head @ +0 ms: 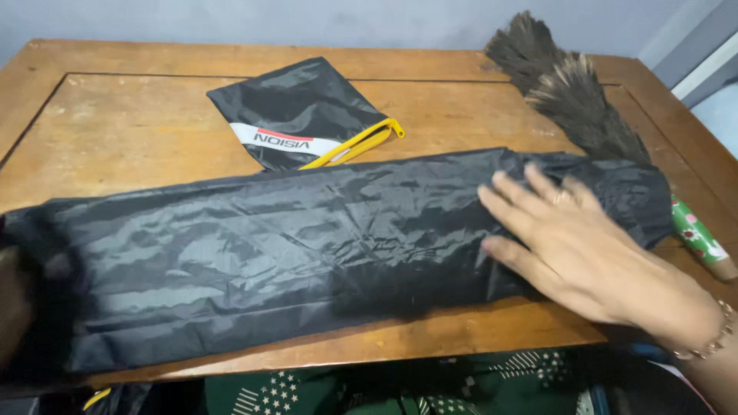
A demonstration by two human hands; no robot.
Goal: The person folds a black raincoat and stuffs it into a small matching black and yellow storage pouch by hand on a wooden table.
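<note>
Black nylon sheet (254,253), folded to a long band, lies across the wooden desk (115,123). Right hand (584,246) is flat on its right end w/ fingers spread, gripping nothing, prob. to keep the fold pressed. Left hand (11,307) is at the left end, blurred; can't tell its state. Behind: black pouch w/ yellow zipper (296,115) & feather duster (576,100).
</note>
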